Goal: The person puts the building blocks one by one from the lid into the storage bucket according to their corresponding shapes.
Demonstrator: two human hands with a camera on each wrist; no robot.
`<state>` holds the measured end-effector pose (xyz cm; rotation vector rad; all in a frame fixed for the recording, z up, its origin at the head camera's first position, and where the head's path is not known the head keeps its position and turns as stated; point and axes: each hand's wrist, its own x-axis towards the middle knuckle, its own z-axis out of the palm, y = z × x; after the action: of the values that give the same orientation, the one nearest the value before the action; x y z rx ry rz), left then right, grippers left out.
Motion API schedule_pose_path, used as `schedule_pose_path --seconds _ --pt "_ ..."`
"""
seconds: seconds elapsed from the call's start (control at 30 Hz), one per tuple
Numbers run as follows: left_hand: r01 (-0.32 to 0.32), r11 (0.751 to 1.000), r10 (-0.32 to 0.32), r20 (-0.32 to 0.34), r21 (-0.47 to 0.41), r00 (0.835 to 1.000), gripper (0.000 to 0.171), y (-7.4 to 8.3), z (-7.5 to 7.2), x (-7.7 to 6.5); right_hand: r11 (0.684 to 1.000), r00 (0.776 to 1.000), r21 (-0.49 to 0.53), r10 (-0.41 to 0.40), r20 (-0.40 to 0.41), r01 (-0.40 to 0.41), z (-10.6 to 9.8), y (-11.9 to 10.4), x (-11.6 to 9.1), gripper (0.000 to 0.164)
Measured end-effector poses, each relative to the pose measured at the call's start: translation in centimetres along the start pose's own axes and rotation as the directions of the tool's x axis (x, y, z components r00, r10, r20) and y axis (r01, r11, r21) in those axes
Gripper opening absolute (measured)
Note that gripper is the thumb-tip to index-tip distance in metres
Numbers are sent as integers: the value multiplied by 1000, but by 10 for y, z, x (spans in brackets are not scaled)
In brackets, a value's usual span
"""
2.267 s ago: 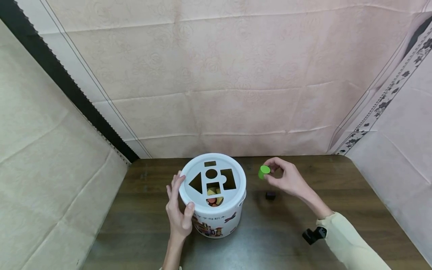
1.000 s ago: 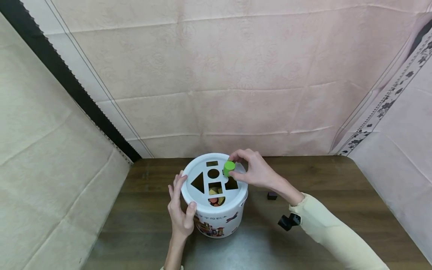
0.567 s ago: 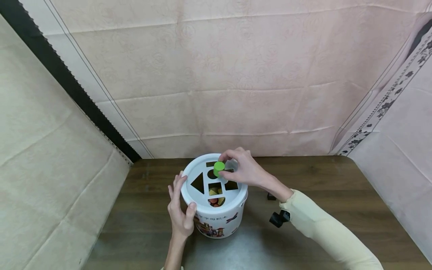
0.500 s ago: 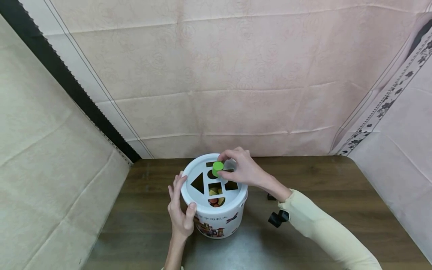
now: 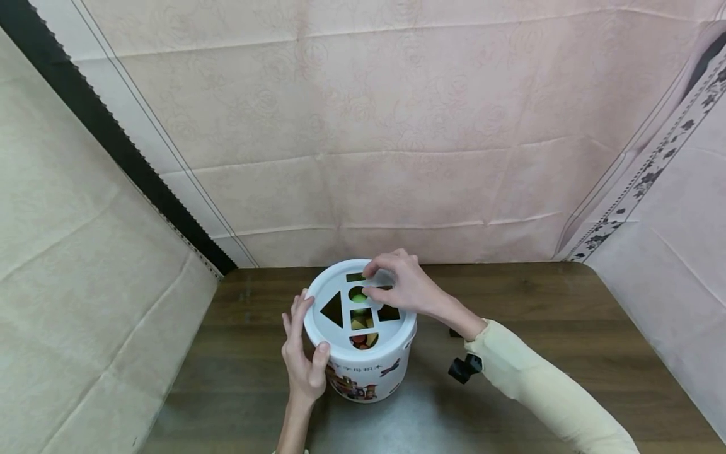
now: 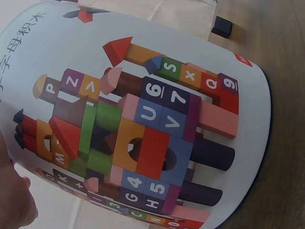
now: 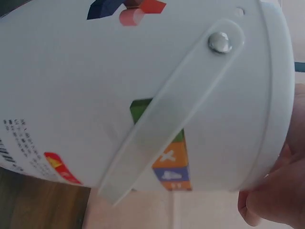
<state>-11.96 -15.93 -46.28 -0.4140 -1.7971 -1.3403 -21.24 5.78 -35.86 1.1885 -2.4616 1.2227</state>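
A white bucket with printed toy-block pictures stands on the table, its lid cut with shaped holes. My left hand rests against its left side, fingers and thumb spread along the rim. Over the lid, beside the round hole, hovers my right hand, thumb and forefinger apart with nothing between them. The green cylinder block now shows below the round hole, inside the bucket; green also shows through the square hole. Yellowish and reddish blocks lie inside, mostly hidden.
A small black block sits on the wooden table right of the bucket, mostly hidden by the right wrist in the head view. The bucket's handle hangs along its side. Cloth walls enclose the table's back and sides.
My right hand has carried the green cylinder block left from beside the bucket to the round hole and let it go; it has dropped inside. My left hand has stayed on the bucket.
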Motion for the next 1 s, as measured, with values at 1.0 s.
schedule_pose_path --seconds 1.0 --pt "-33 999 33 -15 -2 999 65 -2 1 1 908 899 169 408 -157 -383 -24 138 -162 23"
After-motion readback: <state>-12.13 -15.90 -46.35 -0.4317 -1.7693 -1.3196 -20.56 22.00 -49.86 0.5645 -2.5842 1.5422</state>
